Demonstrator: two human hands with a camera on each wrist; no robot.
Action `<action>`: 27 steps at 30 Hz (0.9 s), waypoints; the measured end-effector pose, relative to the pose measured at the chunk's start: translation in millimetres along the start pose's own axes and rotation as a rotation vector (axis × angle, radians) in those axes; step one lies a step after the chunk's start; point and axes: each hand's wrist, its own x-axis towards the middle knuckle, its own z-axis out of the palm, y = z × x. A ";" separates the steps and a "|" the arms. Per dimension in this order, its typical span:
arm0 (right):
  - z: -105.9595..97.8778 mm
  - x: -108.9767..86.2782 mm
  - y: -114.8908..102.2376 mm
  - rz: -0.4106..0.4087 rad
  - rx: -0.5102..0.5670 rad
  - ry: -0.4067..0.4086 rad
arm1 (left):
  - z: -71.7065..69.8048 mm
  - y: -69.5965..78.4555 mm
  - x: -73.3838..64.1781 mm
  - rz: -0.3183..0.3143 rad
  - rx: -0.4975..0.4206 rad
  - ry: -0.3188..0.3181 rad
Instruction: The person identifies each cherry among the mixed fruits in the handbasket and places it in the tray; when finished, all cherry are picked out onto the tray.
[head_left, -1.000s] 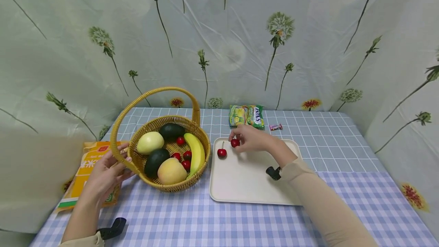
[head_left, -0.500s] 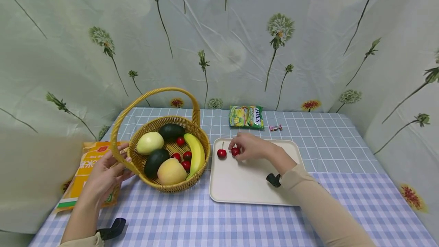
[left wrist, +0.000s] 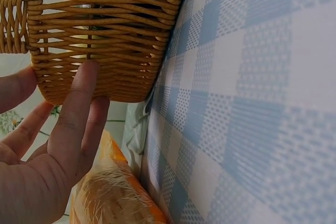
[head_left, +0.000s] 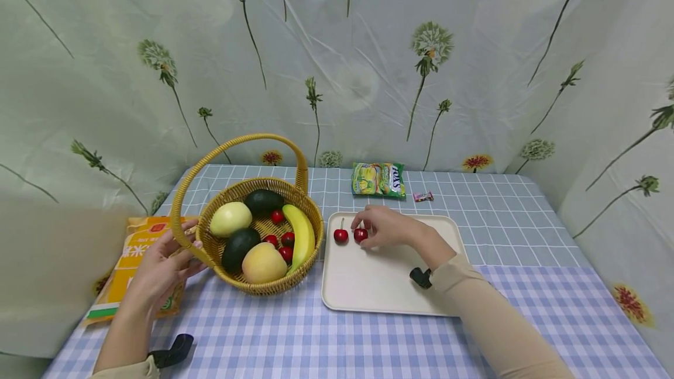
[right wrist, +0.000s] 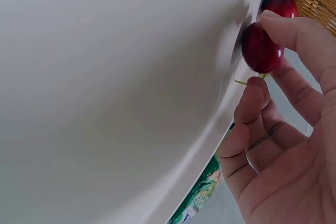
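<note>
With thumb and fingers, my right hand [head_left: 389, 228] pinches a dark red cherry [right wrist: 258, 51] over the left part of the white tray [head_left: 374, 285]. A second cherry [head_left: 340, 237], stem up, sits on the tray just left of it. My left hand [head_left: 160, 265] touches the left side of the yellow wicker basket [head_left: 253, 289], its fingertips [left wrist: 86, 74] against the weave near the handle's base. Inside the basket lie a banana [head_left: 301, 235], a peach [head_left: 264, 263], two dark green avocado-like fruits [head_left: 240, 250], a pale yellow-green fruit [head_left: 230, 219] and several cherries [head_left: 286, 254].
An orange food bag [head_left: 134, 250] lies beneath and beside my left hand. Behind the tray are a green FOX'S candy bag [head_left: 378, 179] and a small wrapped candy [head_left: 423, 196]. A flower-printed curtain [head_left: 363, 75] hangs along the table's back.
My right hand and its cherry have come nearer along the tray, and now the cherry is level with the other one. The left hand and basket have stayed put.
</note>
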 end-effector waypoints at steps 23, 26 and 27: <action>-17.8 2.7 -5.8 0.015 0.061 -0.001 | 0.4 -0.1 -0.3 0.008 -0.040 0.005; -24.5 5.4 -12.1 -0.004 0.056 0.017 | 0.5 -0.2 -0.3 0.008 -0.039 0.005; -26.5 6.6 -14.2 -0.015 0.050 0.023 | 0.5 -0.2 -0.3 0.008 -0.037 0.005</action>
